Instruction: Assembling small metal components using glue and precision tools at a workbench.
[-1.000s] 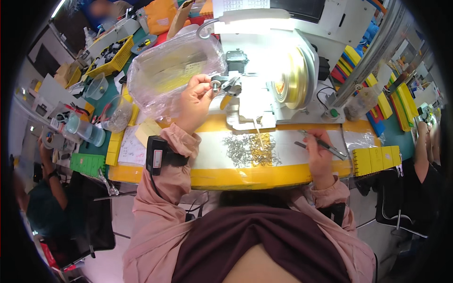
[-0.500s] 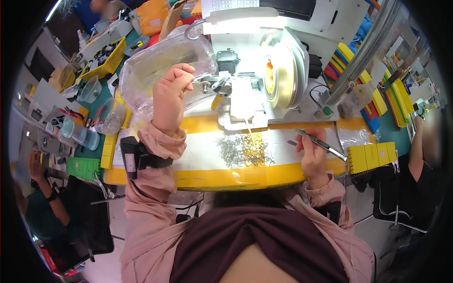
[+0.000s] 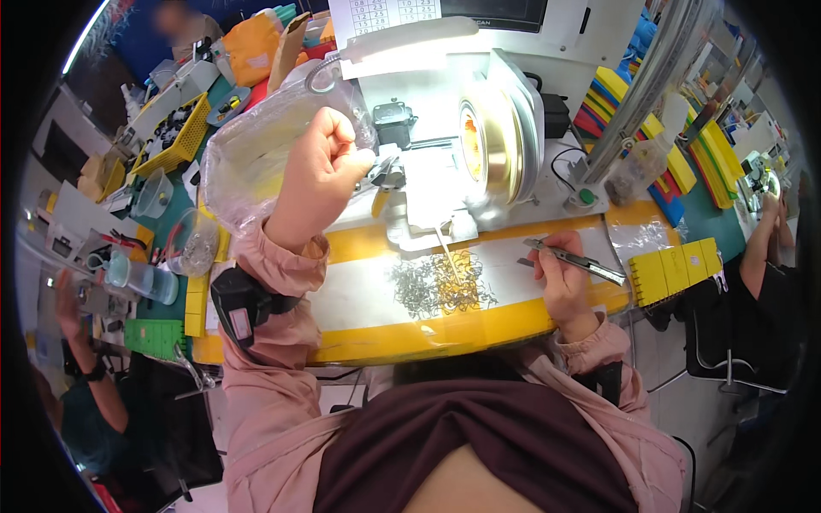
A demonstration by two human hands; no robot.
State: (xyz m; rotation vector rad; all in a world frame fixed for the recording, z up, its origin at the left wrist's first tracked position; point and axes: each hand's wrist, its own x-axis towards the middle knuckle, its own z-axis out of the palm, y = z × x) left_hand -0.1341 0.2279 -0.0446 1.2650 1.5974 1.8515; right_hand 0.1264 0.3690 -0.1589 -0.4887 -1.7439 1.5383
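Observation:
My left hand (image 3: 325,167) is closed, its thumb and fingertips beside a small metal mechanism (image 3: 389,173) on the left side of a white bench machine (image 3: 428,190). Whatever it may hold is hidden. My right hand (image 3: 560,278) grips a silver utility knife (image 3: 586,263) above the right part of the worktop. Between my hands a pile of small bent metal pieces (image 3: 419,286) lies on the white worktop (image 3: 351,278) edged with yellow tape. A thin pale stick (image 3: 446,250) slopes down from the machine to the pile. A large reel (image 3: 496,141) stands on the machine's right.
A clear plastic-wrapped tray (image 3: 248,154) lies behind my left arm. Jars, a yellow basket (image 3: 184,137) and a green block (image 3: 154,334) are at left. At right are a metal post (image 3: 637,103), a yellow block (image 3: 676,271) and stacked coloured bins. Other people sit on both sides.
My left hand has moved right and slightly down, closer to the machine's metal mechanism. My right hand still holds the utility knife in nearly the same place. The whole view has shifted a little.

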